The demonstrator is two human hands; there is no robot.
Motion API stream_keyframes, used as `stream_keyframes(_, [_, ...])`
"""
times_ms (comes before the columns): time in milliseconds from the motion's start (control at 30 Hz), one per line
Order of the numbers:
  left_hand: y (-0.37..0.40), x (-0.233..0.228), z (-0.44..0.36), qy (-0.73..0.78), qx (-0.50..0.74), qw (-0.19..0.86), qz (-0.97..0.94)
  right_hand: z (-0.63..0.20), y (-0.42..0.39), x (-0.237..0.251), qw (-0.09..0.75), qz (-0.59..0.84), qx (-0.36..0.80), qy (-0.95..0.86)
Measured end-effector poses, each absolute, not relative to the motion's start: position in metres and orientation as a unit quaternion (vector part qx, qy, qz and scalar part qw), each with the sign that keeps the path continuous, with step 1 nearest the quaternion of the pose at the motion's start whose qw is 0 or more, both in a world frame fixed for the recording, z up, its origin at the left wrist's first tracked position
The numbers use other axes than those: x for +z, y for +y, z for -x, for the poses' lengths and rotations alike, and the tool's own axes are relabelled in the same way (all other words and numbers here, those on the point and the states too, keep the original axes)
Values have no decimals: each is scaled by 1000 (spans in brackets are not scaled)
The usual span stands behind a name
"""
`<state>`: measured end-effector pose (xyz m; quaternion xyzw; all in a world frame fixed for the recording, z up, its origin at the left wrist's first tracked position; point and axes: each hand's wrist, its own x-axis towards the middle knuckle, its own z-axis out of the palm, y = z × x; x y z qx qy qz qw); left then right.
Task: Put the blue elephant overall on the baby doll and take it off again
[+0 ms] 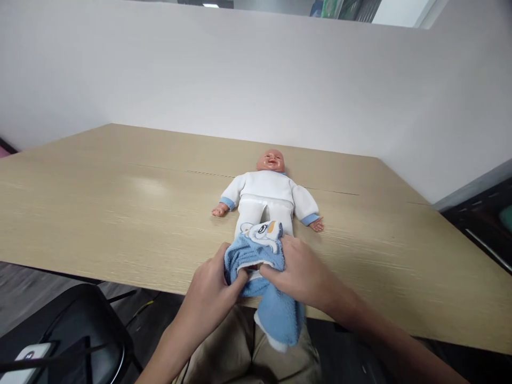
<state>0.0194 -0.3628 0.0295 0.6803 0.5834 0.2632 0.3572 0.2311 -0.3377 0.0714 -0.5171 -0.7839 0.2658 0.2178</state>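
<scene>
A blue plush garment [280, 314] with white trim and a cartoon animal face is bunched up at the table's near edge, part of it hanging over my lap. My left hand [214, 285] grips its left side, thumb at the white-edged opening. On the other side, my right hand [304, 269] pinches the same opening, thumb tucked into its rim. Just beyond lies a baby doll [268, 184] on its back, head away from me, arms spread, in a white top and white trousers with blue cuffs. The garment covers the doll's lower legs from view.
The wide wooden table [140, 213] reaches back to a white wall [240, 80]. At lower left stands a black chair [80, 320] with a white device [34, 360] on it. A dark object [484, 213] stands beyond the table's right edge.
</scene>
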Motion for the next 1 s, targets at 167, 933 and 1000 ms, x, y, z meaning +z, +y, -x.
stream_keyframes(167, [-376, 21, -13, 579, 266, 351, -686, -230, -352, 65, 185, 535, 256, -783])
stream_keyframes(933, [-357, 39, -7, 555, 256, 395, -686, -232, -331, 81, 156, 541, 239, -791])
stream_keyframes(1000, [-358, 30, -5, 568, 237, 392, -684, -229, -331, 77, 131, 548, 231, -793])
